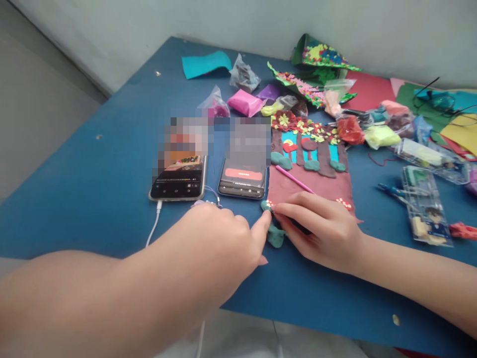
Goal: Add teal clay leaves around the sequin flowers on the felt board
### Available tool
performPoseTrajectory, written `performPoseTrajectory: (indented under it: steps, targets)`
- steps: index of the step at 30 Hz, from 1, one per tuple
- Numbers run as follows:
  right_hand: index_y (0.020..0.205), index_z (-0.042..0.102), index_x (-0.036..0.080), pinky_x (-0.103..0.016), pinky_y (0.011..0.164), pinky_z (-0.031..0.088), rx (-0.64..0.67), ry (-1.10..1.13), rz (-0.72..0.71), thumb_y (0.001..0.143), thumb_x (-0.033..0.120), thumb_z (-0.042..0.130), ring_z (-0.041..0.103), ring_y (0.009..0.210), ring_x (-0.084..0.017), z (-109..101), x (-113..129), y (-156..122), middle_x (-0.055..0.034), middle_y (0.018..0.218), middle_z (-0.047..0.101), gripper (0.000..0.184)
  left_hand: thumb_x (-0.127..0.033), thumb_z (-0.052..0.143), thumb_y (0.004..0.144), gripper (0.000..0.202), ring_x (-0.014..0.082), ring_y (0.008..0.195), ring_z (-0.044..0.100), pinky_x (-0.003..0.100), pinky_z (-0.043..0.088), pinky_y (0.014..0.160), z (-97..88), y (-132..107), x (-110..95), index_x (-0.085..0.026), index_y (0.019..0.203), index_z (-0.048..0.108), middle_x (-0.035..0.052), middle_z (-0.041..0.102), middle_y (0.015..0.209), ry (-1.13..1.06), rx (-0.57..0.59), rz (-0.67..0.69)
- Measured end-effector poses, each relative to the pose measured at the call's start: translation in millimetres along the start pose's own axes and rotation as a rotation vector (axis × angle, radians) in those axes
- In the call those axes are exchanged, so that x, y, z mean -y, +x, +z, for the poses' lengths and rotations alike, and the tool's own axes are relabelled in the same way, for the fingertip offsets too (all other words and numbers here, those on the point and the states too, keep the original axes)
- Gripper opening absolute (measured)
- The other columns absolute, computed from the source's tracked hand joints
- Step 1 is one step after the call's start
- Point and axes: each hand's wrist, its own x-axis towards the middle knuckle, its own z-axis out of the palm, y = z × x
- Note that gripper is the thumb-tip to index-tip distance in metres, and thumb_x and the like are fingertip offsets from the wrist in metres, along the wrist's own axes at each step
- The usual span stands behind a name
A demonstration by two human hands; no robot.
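A brown clay picture (pixel 305 188) lies on the table, with dark trunks, blue gaps, green mounds and red and yellow blossoms along its top. My left hand (pixel 219 236) stretches its index finger to the green clay (pixel 265 205) at the lower left corner; its thumb is apart below and nothing shows in it. From the right, my right hand (pixel 324 228) pinches at the same corner, beside small pale flowers; what its fingertips hold is hidden. A pink stick (pixel 292 178) slants over the picture, its lower end behind my right hand. More green clay (pixel 276 236) sits below the fingertips.
Two phones, one charging (pixel 177 184) and one beside it (pixel 242 184), lie left of the picture. Bagged clay (pixel 246 103) and decorated green sheets (pixel 298 84) are behind. A clear case (pixel 427 206), compasses (pixel 395 193) and glasses (pixel 443 102) lie on the right.
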Motion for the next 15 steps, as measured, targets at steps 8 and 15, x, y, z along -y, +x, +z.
performPoseTrajectory:
  steps: [8, 15]
  targets:
    - [0.1, 0.061, 0.013, -0.024, 0.059, 0.051, 0.009, 0.013, 0.023, 0.092, 0.012, 0.054, 0.061, 0.069, -0.014, 1.2, -1.6, -0.4, -0.007, 0.08, 0.065, 0.01, -0.045, 0.073, 0.075, 0.055, 0.0206, 0.04, 0.054, 0.031, 0.029, 0.041, 1.2, -2.8, 0.1, -0.016, 0.122, 0.066, 0.0002, 0.056, 0.05, 0.01, 0.003, -0.015]
    - [0.101, 0.06, 0.015, -0.024, 0.06, 0.051, -0.014, 0.073, 0.069, 0.092, 0.014, 0.052, 0.061, 0.07, -0.013, -0.1, -0.2, 0.6, -0.0058, 0.08, 0.065, 0.012, -0.043, 0.074, 0.075, 0.048, 0.0194, 0.04, 0.054, 0.03, 0.03, 0.04, -0.4, -0.8, 0.7, -0.014, 0.113, 0.071, 0.0006, 0.056, 0.049, 0.051, -0.039, 0.024]
